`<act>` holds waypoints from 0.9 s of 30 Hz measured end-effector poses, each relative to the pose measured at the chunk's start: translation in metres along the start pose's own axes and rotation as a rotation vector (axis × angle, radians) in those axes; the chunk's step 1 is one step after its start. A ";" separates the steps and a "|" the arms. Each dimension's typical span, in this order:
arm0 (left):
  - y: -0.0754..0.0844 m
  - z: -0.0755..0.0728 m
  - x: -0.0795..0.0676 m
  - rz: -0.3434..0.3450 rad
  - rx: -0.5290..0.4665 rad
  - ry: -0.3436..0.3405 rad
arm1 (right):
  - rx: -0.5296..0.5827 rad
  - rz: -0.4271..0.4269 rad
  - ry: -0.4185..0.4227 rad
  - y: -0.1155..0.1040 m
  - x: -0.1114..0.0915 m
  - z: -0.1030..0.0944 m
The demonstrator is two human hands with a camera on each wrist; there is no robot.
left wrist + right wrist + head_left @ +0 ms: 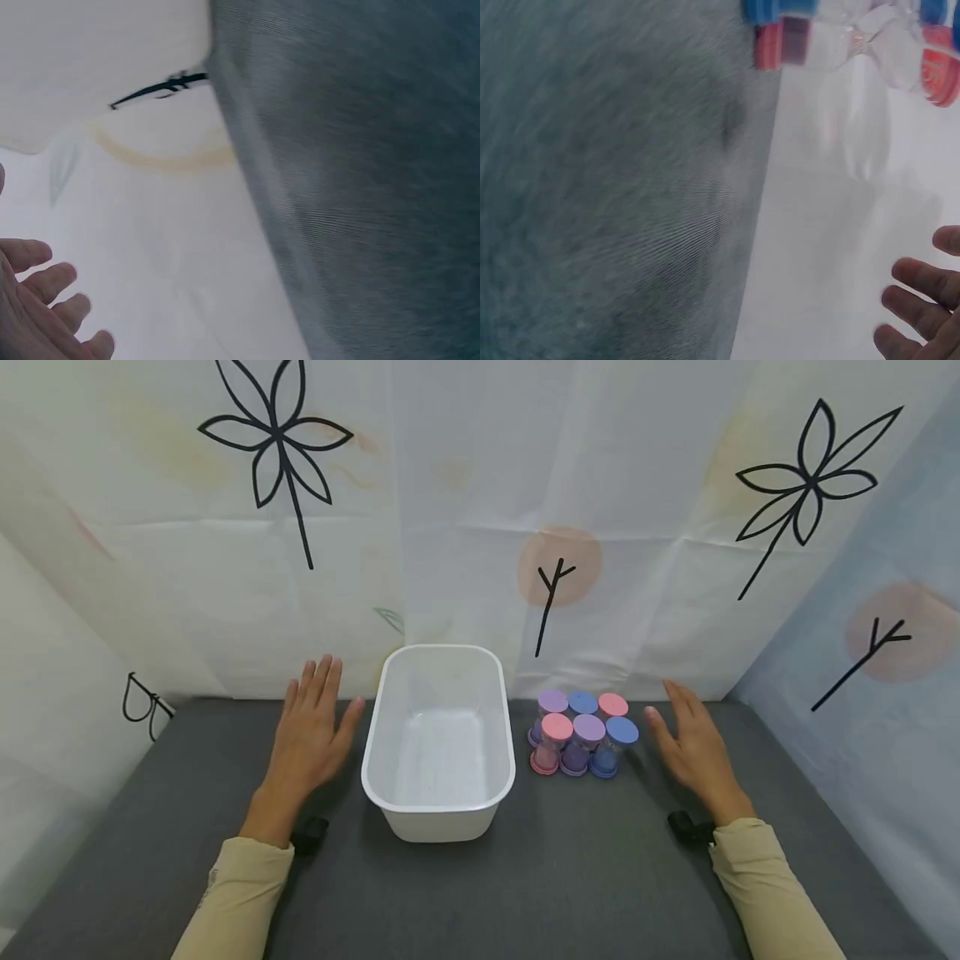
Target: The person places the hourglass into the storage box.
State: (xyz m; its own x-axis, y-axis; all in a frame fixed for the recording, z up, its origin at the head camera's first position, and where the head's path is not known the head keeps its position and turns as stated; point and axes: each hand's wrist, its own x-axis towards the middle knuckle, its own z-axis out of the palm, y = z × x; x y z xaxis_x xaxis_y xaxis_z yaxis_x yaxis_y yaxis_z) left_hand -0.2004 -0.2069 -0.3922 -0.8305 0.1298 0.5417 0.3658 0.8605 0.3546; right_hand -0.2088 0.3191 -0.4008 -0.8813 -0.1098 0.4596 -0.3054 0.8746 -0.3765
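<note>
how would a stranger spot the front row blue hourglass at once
On the grey table, find the big white tub, then look between it and the person's right hand for six hourglasses in two rows of three. The front blue hourglass ends the row nearer the person, on the right. It is that row's only blue one; the back blue hourglass stands mid-row.

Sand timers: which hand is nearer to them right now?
Right. The right hand is just to the right of the sand timers, not touching them; the left hand is farther off, across the white bin.
</note>
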 end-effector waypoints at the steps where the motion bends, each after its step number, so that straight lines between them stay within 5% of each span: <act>1: 0.002 -0.002 0.001 -0.001 -0.019 0.001 | 0.021 0.015 -0.001 -0.002 0.000 -0.001; 8: 0.022 -0.017 0.004 0.010 -0.153 -0.005 | 0.148 0.052 0.006 -0.011 0.000 -0.005; 13: 0.040 -0.022 0.003 0.016 -0.224 -0.087 | 0.210 0.054 0.000 -0.017 -0.003 -0.011; 20: 0.057 -0.032 -0.008 -0.017 -0.229 -0.230 | 0.220 0.043 -0.066 -0.027 -0.003 -0.018; 27: 0.070 -0.038 -0.020 0.038 -0.204 -0.289 | 0.201 0.090 -0.160 -0.037 -0.001 -0.024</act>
State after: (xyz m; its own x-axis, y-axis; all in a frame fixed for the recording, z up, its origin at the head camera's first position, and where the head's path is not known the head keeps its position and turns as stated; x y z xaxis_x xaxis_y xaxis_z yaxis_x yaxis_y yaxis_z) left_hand -0.1420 -0.1681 -0.3490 -0.8887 0.3189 0.3294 0.4506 0.7401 0.4993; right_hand -0.1882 0.2986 -0.3683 -0.9489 -0.1235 0.2904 -0.2751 0.7747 -0.5694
